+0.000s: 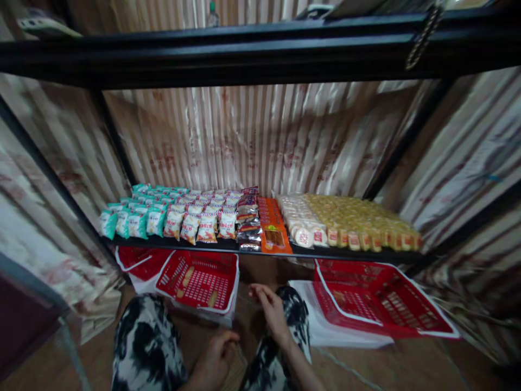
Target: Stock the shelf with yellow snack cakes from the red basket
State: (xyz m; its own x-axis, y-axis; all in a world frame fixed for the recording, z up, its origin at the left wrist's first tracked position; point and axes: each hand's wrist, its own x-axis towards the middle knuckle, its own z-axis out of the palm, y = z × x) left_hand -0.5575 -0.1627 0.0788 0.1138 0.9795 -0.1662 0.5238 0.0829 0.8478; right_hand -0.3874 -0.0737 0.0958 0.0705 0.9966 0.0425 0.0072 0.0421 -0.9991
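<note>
My right hand [271, 309] is raised over my right knee, fingers loosely bent and a little apart, with nothing visible in them. My left hand [217, 350] is lower, between my knees, with its fingers curled in; whatever it may hold is hidden. A red plastic basket [233, 282] with a white rim stands just ahead of my hands, a few small tan packets [188, 276] lying in it. Above it, the black shelf [228, 248] bears rows of wrapped snacks: teal packets [137, 224], white-and-orange packets [207, 227], and a flat orange packet [273, 225].
To the right on the shelf are white round packs [302, 233] and many yellow packs [354, 222]. Another red basket [345, 312] rests on a white box [301, 304]. A dark upper beam [244, 54] crosses overhead. A striped curtain [252, 136] hangs behind.
</note>
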